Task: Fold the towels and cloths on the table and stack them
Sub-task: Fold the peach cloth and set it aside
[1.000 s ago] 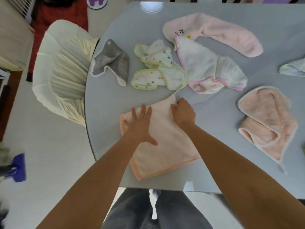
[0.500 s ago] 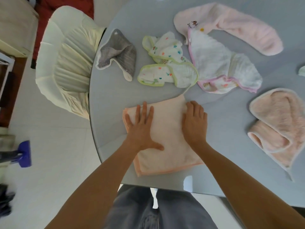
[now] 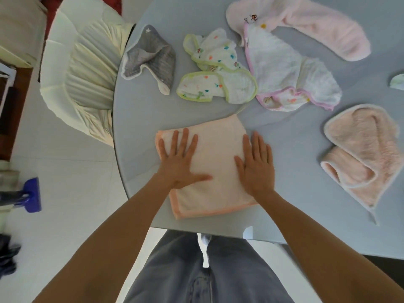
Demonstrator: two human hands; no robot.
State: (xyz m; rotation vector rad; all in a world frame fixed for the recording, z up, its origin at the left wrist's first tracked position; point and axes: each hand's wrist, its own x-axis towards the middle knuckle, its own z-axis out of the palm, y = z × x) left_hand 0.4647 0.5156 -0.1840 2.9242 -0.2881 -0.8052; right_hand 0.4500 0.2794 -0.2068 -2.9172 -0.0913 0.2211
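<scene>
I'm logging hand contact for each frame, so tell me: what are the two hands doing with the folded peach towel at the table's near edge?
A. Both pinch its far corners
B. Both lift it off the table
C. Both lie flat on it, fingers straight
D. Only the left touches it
C: the left hand and the right hand both lie flat, fingers straight, on the folded peach towel, which rests on the grey table.

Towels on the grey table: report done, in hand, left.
Done: none stacked. In hand: left hand and right hand press flat on the folded peach towel. Left: grey cloth, green-edged cloth, pink-edged cloth, long pink towel, fluffy pink towel.
</scene>
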